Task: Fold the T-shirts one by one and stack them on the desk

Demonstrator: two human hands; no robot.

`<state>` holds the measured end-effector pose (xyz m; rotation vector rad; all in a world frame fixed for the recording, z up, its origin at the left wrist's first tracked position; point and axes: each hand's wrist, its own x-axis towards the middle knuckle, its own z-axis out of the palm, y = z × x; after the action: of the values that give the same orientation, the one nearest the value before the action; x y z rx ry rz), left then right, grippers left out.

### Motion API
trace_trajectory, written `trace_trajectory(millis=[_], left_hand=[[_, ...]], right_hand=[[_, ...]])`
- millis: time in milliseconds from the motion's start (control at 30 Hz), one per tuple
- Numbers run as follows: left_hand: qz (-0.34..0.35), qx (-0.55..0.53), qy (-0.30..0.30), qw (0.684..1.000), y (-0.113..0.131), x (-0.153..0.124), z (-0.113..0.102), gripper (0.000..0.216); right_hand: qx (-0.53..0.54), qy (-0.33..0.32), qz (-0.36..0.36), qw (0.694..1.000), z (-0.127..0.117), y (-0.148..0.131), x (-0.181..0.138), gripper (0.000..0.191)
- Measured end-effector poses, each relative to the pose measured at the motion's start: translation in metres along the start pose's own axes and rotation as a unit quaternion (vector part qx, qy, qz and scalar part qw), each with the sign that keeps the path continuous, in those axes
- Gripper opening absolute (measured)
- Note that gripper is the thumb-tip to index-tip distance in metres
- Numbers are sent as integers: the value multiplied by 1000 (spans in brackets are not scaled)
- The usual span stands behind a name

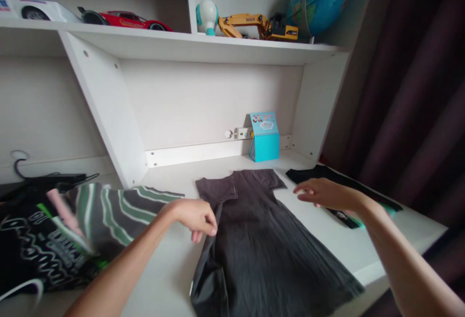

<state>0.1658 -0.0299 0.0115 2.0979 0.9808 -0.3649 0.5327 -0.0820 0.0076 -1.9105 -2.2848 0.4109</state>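
A dark grey short-sleeved T-shirt lies spread on the white desk, its collar toward the back. Its left side is slightly rumpled, and the lower part runs out of view. My left hand hovers by the left sleeve and side edge, fingers loosely bent and apart, with no cloth seen in it. Right of the shirt, my right hand is above the desk with fingers stretched out, holding nothing. Just behind and under that hand lies a black garment with a green patch, partly covered by my forearm.
A grey, green and white striped garment and a black printed garment are heaped at left, with a dark hanger behind. A blue desk calendar stands at the back. Toy cars, a yellow excavator and a globe occupy the shelf above.
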Motion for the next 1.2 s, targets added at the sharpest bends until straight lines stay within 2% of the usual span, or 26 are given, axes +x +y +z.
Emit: trace_trajectory(millis=[67, 133, 200, 267, 333, 433, 500, 600, 667, 733, 800, 867, 933, 1033, 1133, 1200], left_hand=[[23, 64, 163, 984, -2, 26, 0, 29], [26, 143, 305, 941, -2, 59, 1, 39], [-5, 190, 360, 913, 1, 90, 5, 45], [-42, 202, 372, 905, 4, 108, 6, 37], [-81, 199, 388, 896, -2, 106, -2, 31], [-185, 187, 408, 874, -30, 69, -30, 35], [-269, 175, 388, 864, -52, 38, -51, 32], [-343, 182, 386, 837, -66, 13, -62, 39], [-321, 207, 404, 831, -59, 20, -52, 46], [-239, 225, 388, 861, -48, 43, -32, 51], [-163, 208, 312, 912, -41, 70, -13, 63], [-148, 173, 257, 939, -44, 91, -2, 77], [-146, 157, 252, 944, -55, 104, -2, 80], [-123, 160, 270, 941, -75, 115, -15, 77], [-120, 168, 290, 934, -87, 124, -26, 77], [-121, 178, 309, 926, -91, 129, -30, 76]], right_hand=[[-25, 53, 4, 998, 15, -2, 34, 27], [-27, 70, 14, 997, 40, -11, 71, 26], [-29, 88, 36, 995, 68, -23, 101, 33], [-34, 107, 63, 992, 92, -31, 120, 39], [-41, 121, 84, 988, 108, -31, 129, 42], [-48, 129, 104, 985, 115, -20, 133, 47], [-52, 132, 117, 983, 116, -12, 135, 48], [-52, 140, 135, 979, 118, -8, 141, 48], [-51, 142, 143, 978, 120, -11, 146, 48], [-52, 142, 147, 978, 122, -13, 150, 47], [-53, 140, 150, 977, 121, -12, 153, 47], [-54, 136, 149, 978, 114, -6, 154, 46], [-53, 127, 147, 980, 103, 0, 156, 46], [-51, 108, 147, 982, 88, -5, 158, 49], [-48, 89, 112, 989, 84, -32, 149, 58], [-42, 68, 41, 996, 91, -55, 134, 65]])
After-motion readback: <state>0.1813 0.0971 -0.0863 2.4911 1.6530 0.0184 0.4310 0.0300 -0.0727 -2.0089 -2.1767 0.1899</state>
